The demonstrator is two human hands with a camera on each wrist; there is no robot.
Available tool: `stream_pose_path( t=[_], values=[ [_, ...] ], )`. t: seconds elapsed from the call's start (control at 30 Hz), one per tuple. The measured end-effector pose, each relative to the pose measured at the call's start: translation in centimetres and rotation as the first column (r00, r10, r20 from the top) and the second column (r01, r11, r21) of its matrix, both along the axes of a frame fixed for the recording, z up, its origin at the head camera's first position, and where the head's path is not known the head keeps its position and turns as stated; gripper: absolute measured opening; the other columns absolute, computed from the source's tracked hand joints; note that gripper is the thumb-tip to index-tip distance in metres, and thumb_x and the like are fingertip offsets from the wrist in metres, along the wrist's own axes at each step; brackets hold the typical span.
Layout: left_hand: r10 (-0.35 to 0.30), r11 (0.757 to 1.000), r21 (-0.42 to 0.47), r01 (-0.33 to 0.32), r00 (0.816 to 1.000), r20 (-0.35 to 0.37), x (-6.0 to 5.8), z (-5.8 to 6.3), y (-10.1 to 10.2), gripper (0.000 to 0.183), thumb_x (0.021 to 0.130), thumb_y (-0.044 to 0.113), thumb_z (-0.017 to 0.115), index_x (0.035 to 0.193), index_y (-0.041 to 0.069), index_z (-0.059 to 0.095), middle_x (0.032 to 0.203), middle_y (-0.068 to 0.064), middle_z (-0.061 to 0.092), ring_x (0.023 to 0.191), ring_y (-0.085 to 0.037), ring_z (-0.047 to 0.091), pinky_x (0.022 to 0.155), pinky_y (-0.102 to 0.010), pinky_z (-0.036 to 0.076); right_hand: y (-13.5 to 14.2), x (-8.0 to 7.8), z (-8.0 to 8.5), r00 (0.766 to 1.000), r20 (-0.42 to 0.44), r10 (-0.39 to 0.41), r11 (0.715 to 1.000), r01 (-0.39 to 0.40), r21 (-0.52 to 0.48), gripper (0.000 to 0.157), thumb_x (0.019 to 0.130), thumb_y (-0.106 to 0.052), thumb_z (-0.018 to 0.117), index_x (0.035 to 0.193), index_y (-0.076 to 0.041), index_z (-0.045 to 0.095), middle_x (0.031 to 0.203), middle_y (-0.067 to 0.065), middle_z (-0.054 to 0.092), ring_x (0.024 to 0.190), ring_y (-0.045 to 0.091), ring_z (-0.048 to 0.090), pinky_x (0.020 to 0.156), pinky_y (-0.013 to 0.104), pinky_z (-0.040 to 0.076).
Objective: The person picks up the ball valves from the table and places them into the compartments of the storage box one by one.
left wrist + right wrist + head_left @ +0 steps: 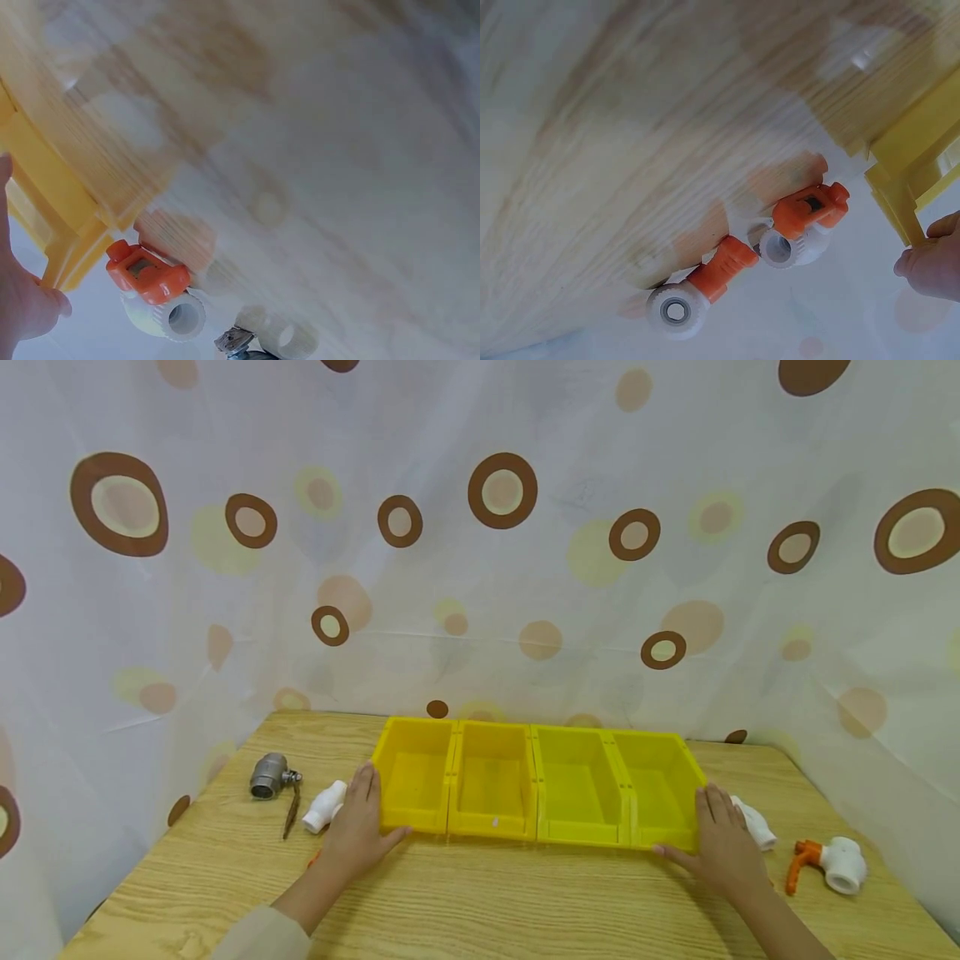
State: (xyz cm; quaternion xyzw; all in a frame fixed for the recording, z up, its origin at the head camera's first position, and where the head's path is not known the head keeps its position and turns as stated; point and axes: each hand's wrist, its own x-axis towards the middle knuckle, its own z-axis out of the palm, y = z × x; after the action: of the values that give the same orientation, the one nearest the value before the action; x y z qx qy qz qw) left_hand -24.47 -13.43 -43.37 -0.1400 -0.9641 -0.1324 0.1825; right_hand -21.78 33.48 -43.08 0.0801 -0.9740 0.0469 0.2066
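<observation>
Several yellow storage bins [577,832] stand side by side in one joined row on the wooden table. At the row's left end, my left hand [358,827] grips the corner, fingers along the outer side and thumb at the front. My right hand [726,847] holds the opposite end the same way, its thumb on the front lip. Just outside the left hand lies a white valve [324,807], partly covered by that hand; its orange handle [150,274] shows in the left wrist view. Another white valve [757,827] with an orange handle [806,210] is partly hidden behind the right hand.
A grey metal ball valve [270,777] with a lever lies on the table's left side. Farther right sits a white valve [843,864] with an orange handle. Behind the wooden table [525,902] hangs a white curtain [480,577] with brown circles.
</observation>
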Motion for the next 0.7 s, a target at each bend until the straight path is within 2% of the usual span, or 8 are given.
stream_pose_path(
  t=[0.37, 0.7],
  values=[
    [-0.005, 1.000, 0.018, 0.005, 1.000, 0.009, 0.01, -0.24, -0.14, 0.093, 0.078, 0.041, 0.072, 0.134, -0.020, 0.030, 0.145, -0.033, 0.025, 0.135, -0.043, 0.028, 0.098, -0.047, 0.043, -0.07, 0.29, -0.02, 0.998, -0.055, 0.013, 1.000, -0.012, 0.019, 0.106, 0.067, -0.059, 0.071, 0.125, 0.023, 0.039, 0.130, 0.040, 0.038, 0.118, 0.053, 0.037, 0.094, 0.066, 0.034],
    [-0.002, 1.000, 0.005, 0.002, 1.000, -0.022, 0.02, -0.45, -0.15, 0.094, 0.077, 0.042, 0.072, 0.134, -0.019, 0.031, 0.144, -0.033, 0.028, 0.134, -0.043, 0.030, 0.098, -0.048, 0.043, -0.24, 0.64, 0.15, 0.999, -0.040, 0.014, 1.000, -0.014, -0.005, 0.106, 0.068, -0.058, 0.072, 0.127, 0.023, 0.038, 0.132, 0.041, 0.037, 0.119, 0.054, 0.036, 0.095, 0.066, 0.033]
  ],
)
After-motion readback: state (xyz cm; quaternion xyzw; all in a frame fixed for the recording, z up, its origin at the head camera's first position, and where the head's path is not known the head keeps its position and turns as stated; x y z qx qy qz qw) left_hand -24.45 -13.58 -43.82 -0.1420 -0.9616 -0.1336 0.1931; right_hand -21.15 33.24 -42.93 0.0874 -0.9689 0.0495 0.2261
